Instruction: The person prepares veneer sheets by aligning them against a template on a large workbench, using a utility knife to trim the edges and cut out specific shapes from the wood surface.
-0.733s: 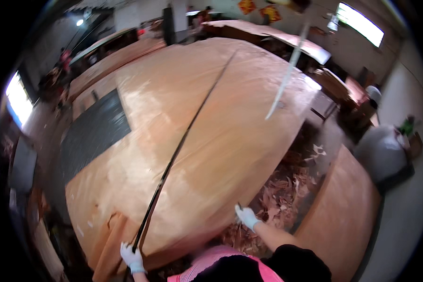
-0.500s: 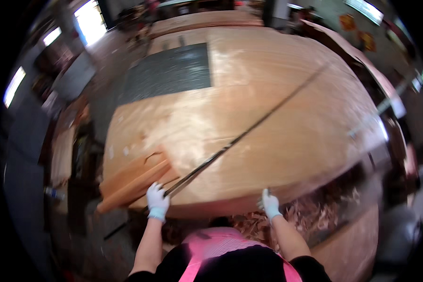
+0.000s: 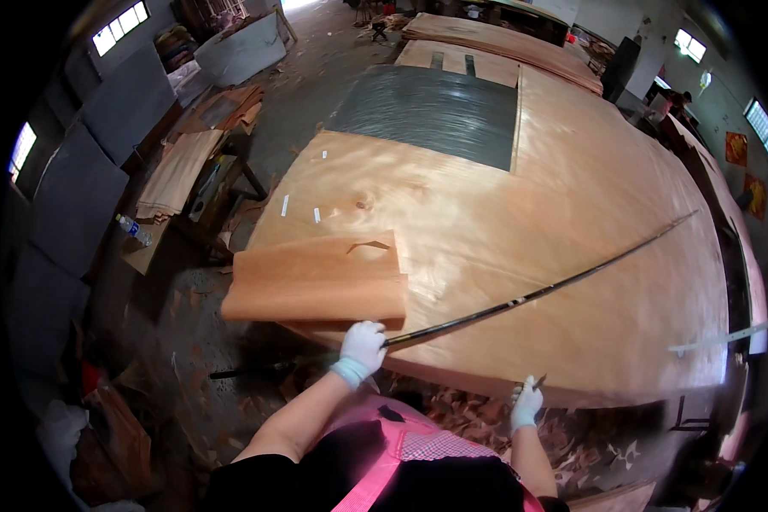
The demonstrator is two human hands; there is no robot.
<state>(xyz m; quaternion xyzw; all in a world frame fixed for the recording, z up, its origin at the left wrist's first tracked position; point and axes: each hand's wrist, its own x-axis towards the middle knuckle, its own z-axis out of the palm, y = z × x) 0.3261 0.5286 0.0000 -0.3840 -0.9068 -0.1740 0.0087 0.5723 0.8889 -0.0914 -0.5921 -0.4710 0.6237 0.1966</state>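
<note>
My left hand [image 3: 363,346], in a white glove, is closed round a long, thin dark rod [image 3: 516,301] at the near edge of a big stack of wood veneer sheets [image 3: 563,213]. The rod reaches slantwise over the stack toward the far right, and its other end sticks out past my wrist at lower left. Just beyond the left hand lies a folded orange-brown veneer piece [image 3: 316,286]. My gloved right hand [image 3: 527,404] is at the stack's front edge, fingers curled on a small dark thing whose tip shows; its kind is unclear.
A dark grey sheet [image 3: 431,115] covers the stack's far left part. Veneer scraps [image 3: 478,414] litter the floor below the front edge. On the left are a bench with veneer strips [image 3: 179,175] and a plastic bottle [image 3: 134,229]. A pale metal bar [image 3: 725,335] juts at right.
My view has turned left, so the stack sits farther right in the picture. The rod lies at a flatter slant, its far end swung nearer me. Both hands keep their grip.
</note>
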